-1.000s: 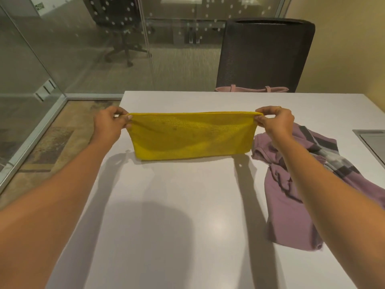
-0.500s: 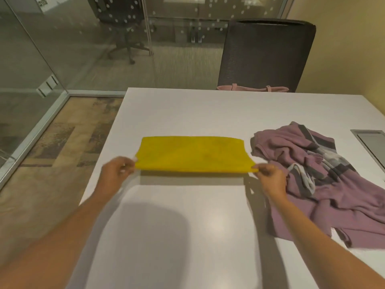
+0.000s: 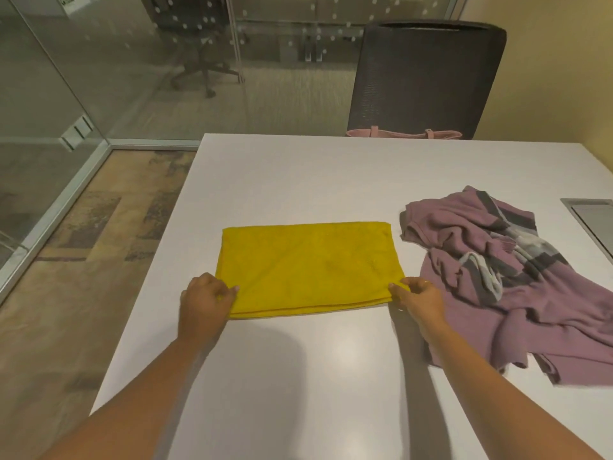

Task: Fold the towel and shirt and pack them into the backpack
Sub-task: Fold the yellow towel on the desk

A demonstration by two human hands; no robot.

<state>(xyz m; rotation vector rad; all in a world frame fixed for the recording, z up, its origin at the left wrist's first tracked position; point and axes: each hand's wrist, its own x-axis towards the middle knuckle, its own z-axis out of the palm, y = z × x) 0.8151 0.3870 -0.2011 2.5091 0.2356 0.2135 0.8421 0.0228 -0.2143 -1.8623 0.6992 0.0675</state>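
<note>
This is a glass-walled office with a white bench [image 3: 298,180] in the middle and a dark chair [image 3: 428,74] at its far side. A pink bag [image 3: 403,133], likely the backpack, sits on the chair seat with only its top edge showing.

The yellow towel [image 3: 308,267] lies flat near the middle of the bench, folded into a long rectangle. Its long axis runs left to right in front of the person, one short end toward the glass wall [image 3: 99,78] and the other toward the shirt [image 3: 497,270]. Two layers show along the near edge. The left hand [image 3: 204,300] pinches the near left corner, its fingers [image 3: 231,290] closed on the cloth. The right hand [image 3: 419,298] pinches the near right corner the same way. The shirt, mauve with grey stripes, lies crumpled just beside the towel's right end.

The towel looks light, soft and limp, so I'd expect it to sag wherever it isn't held. The corners are the place to hold it, both layers together, so the edges stay matched. For the next fold I'd bring one short end over to the other. The shirt looks floppier and probably wants spreading flat first.
</note>
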